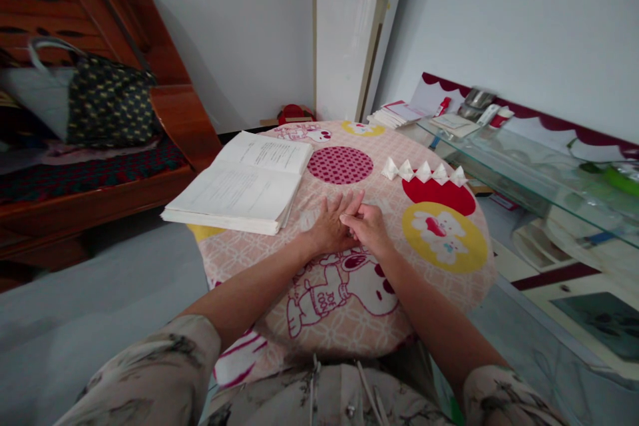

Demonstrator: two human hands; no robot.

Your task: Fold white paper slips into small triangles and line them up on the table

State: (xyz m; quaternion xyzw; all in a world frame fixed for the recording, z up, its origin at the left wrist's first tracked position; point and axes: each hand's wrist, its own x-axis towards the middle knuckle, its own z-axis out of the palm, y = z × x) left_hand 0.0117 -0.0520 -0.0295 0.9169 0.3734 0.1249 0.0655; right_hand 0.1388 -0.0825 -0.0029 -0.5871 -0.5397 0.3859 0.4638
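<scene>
My left hand (330, 223) lies over the round table with its fingers stretched out and spread. Against its right side, my right hand (368, 227) is closed, thumb on top, gripping the left hand near the thumb and index finger. Whether anything small is pinched between them is hidden. To the left of my hands rests a thick open book (239, 183) with printed pages. Several white folded paper pieces (424, 172) with pointed tops stand in a row at the table's right.
A patterned tablecloth (439, 293) covers the round table. Along the right runs a glass-topped cabinet (544, 180) with papers (397, 113) and small items on it. A wooden bench (174, 113) holding a dark patterned bag (110, 100) is on the left. A white air conditioner (344, 46) stands behind.
</scene>
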